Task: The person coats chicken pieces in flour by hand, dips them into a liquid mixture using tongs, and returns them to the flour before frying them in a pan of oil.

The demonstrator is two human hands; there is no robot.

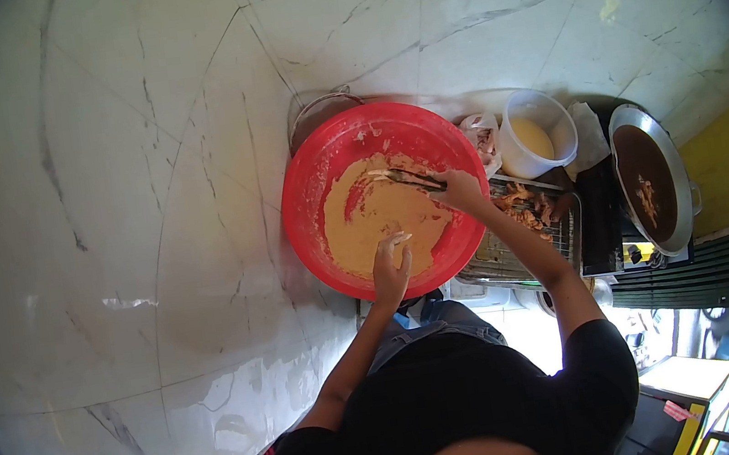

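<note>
A large red basin [293,209] holds a layer of pale yellowish flour [346,230]. Black-handled tongs [413,179] are gripped in my right hand [459,191] over the basin's right side, their pale tips down at the flour near the back. My left hand [390,270] is over the front part of the basin, palm partly turned inward, fingers apart and dusted with flour. Nothing shows between its fingers. A small floury lump [392,227] lies just beyond its fingertips.
Right of the basin, a wire rack tray [508,266] holds fried pieces [523,207]. Behind it are a plastic bag [484,140] and a white tub [566,132] of yellowish liquid. A pan [678,177] of brown oil with food stands farther right. Marbled wall tiles [190,158] rise behind.
</note>
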